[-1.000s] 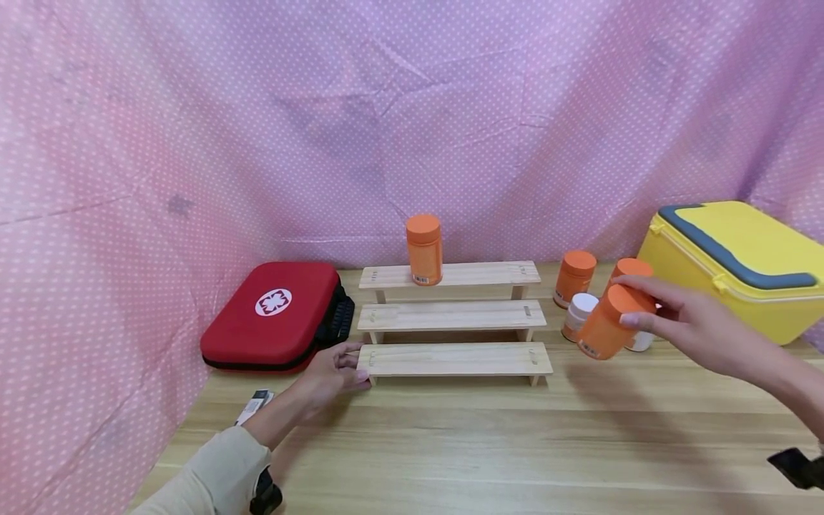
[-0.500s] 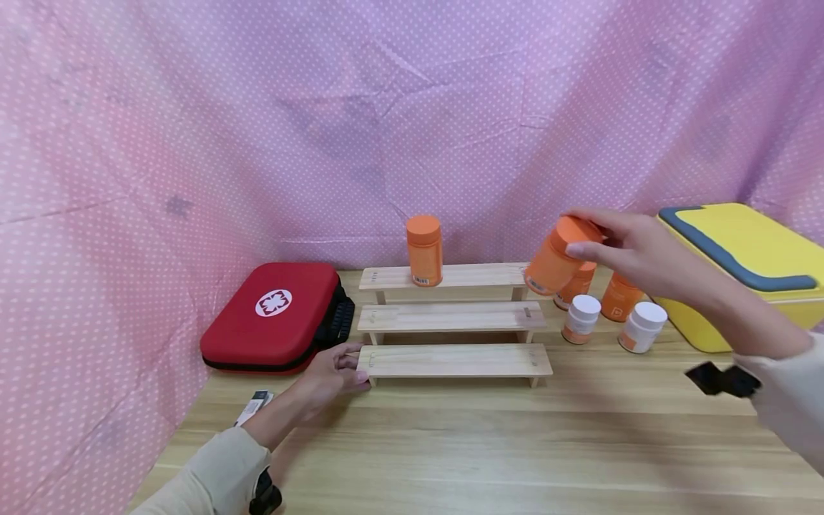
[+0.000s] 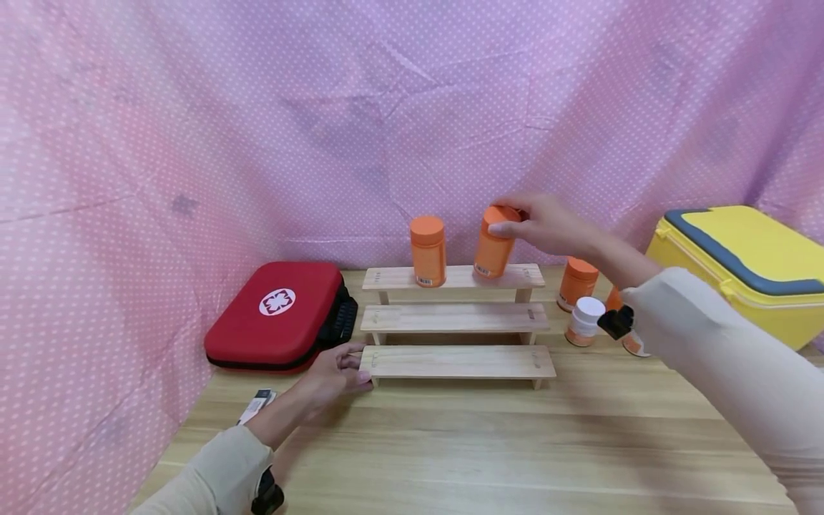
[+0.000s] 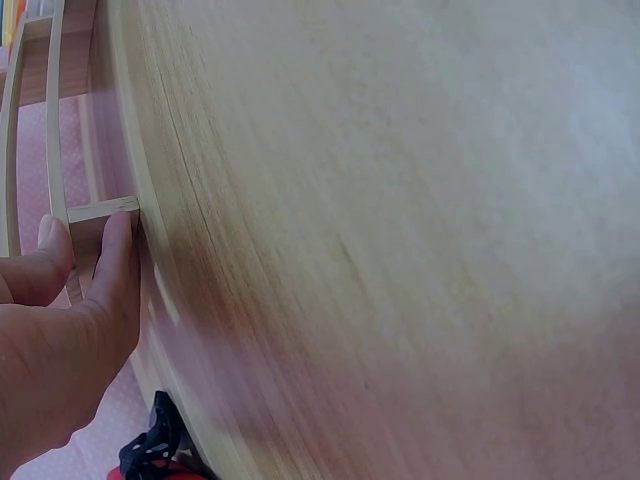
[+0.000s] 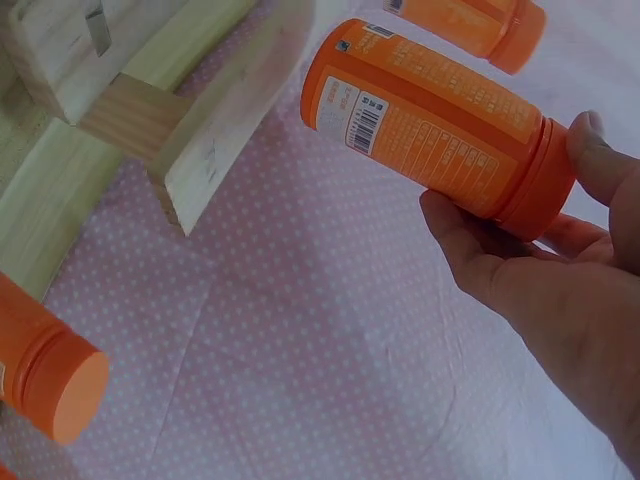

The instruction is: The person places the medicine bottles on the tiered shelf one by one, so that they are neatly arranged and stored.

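My right hand (image 3: 547, 223) pinches the cap of an orange bottle (image 3: 494, 247), slightly tilted at the right part of the top step. Whether its base touches the board I cannot tell. In the right wrist view, fingers and thumb hold this bottle (image 5: 430, 125) by the cap end. A second orange bottle (image 3: 428, 254) stands upright on the top step, left of it. The wooden three-step rack (image 3: 457, 361) stands on the table. My left hand (image 3: 331, 375) grips the left end of its lowest step; in the left wrist view, thumb and finger sit around the board end and leg (image 4: 103, 210).
Right of the rack stand an orange bottle (image 3: 578, 285), a small white-capped bottle (image 3: 585, 322) and others partly behind my right sleeve. A yellow box (image 3: 747, 265) is at the far right. A red case (image 3: 273, 315) lies left, near a small pack (image 3: 256, 405).
My right hand has carried the orange bottle leftward from the group by the yellow box to the top step, turning it more upright. The left hand has stayed at the rack.
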Tool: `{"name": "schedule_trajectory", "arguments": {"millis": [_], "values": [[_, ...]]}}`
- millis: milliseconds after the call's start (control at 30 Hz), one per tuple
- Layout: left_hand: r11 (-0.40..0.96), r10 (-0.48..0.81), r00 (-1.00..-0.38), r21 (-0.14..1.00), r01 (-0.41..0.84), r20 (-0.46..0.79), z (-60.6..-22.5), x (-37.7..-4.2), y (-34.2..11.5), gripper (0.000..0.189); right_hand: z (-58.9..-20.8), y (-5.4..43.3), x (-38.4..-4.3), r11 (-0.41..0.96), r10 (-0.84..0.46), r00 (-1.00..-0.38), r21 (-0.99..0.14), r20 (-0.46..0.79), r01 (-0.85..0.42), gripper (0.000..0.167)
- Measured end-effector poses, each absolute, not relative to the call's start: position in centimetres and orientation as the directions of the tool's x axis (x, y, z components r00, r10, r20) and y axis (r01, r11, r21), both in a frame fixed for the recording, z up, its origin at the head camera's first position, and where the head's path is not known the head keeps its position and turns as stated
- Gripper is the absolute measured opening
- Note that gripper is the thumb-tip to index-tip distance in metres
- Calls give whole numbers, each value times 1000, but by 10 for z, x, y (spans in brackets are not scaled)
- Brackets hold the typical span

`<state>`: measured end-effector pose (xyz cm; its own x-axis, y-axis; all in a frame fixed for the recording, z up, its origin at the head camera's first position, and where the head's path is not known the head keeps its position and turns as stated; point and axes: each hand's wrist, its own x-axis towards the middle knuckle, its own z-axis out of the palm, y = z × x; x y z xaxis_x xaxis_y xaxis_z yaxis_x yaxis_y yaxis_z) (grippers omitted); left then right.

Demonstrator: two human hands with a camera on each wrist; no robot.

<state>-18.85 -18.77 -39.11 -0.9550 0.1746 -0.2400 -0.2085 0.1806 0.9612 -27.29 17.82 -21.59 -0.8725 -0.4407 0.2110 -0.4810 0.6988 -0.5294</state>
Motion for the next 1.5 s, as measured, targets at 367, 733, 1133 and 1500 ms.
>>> {"name": "schedule_trajectory", "arguments": {"millis": [367, 733, 1133, 1500], "values": [[192, 169, -956, 959, -209, -242, -392, -187, -187, 55, -224, 162, -289, 701, -462, -870, -531, 169, -476, 50], [191, 172, -951, 956, -223, -256, -388, -183, -184, 60, -223, 168, -288, 690, -459, -881, -576, 120, -438, 60], [191, 149, -960, 959, -208, -238, -390, -178, -180, 55, -222, 211, -252, 673, -387, -911, -633, 139, -383, 69], [221, 131, -957, 949, -226, -259, -387, -178, -179, 54, -259, 296, -203, 750, -262, -945, -575, 197, -328, 65]]}}
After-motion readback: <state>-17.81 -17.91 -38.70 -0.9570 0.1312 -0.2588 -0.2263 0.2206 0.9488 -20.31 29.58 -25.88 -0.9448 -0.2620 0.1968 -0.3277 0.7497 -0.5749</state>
